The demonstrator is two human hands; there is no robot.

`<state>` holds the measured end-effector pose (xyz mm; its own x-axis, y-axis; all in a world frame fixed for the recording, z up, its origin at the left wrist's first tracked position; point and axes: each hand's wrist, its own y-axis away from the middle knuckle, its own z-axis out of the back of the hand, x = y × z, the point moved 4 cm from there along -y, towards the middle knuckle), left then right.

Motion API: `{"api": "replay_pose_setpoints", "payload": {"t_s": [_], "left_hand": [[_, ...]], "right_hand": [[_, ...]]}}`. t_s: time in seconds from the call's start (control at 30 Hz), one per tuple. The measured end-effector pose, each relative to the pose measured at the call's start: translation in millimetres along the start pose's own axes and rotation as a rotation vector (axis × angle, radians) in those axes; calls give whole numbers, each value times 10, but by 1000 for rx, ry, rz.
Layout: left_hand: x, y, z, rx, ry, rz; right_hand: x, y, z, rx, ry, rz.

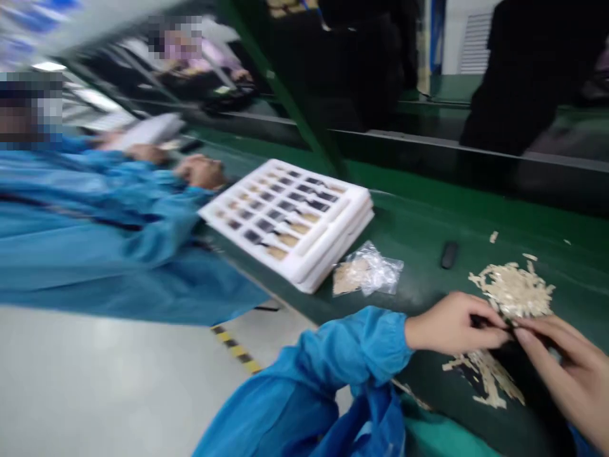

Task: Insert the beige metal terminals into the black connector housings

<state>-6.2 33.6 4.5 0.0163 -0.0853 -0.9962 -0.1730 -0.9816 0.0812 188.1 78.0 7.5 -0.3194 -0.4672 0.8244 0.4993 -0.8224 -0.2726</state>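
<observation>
My left hand (pixel 450 325) and my right hand (pixel 566 362) meet at the right of the view, fingertips almost touching. Between them they pinch a small dark part (pixel 510 324), mostly covered by the fingers; its kind is not clear. Just behind the fingertips lies a heap of small cream-coloured strips (pixel 516 289). Closer to me, a second scatter of cream strips (pixel 490 377) spreads below the hands. A black oblong piece (pixel 448 254) rests on the green tabletop (pixel 409 222), beyond my left hand.
White foam trays (pixel 328 247) are stacked to the left, their slots holding dark and tan parts. Clear plastic bags (pixel 373 270), one with tan pieces, lie beside them. A green post (pixel 290 95) rises behind. Further left sits a co-worker in blue (pixel 95 235), hands near the trays.
</observation>
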Motion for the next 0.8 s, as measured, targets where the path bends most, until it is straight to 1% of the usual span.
{"api": "replay_pose_setpoints", "payload": {"t_s": [0.07,0.13,0.2,0.37,0.5,0.63,0.8], "left_hand": [[-14,-11,-1,-20,27,5],[-27,-33,6,-27,61,2],[-50,-51,7,-27,71,-14],[-118,-53,-11,-16,-1,-41],[-123,-58,0,-11,-43,-56],[-92,-67,-1,-9,-47,-45],[2,-69,-15,-55,23,64]], "right_hand": [[128,-53,-37,-20,-39,-67],[133,-111,-60,-25,-87,-132],[108,-143,-68,-15,-130,-166],[118,-144,-88,17,-180,-196],[118,-148,-100,3,-192,-226],[140,-169,-95,-1,-166,-193],[218,-180,-58,-44,-133,-121]]}}
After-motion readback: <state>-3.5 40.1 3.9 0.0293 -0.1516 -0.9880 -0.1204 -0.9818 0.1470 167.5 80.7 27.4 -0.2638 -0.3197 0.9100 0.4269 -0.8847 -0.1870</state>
